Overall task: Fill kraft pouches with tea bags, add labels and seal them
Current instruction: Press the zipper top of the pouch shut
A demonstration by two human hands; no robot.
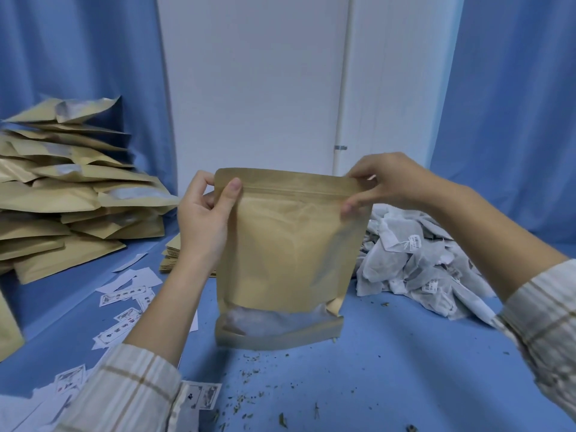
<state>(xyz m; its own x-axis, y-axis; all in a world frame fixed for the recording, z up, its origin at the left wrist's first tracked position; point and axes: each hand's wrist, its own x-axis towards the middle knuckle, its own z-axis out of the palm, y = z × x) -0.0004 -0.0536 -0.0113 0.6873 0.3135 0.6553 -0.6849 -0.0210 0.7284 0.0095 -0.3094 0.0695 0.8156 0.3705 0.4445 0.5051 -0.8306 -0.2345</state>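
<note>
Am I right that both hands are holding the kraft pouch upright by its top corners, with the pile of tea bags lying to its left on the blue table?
Not quite: the head view shows the pile of tea bags lying to the right of the kraft pouch, not its left. The rest holds: the left hand and right hand pinch its top corners, upright over the blue table.

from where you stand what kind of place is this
Probably a small hand-packing station for tea, not a factory line. A blue-covered table holds a heap of white mesh tea bags, a stack of tan kraft pouches and scattered white printed paper labels.
</note>
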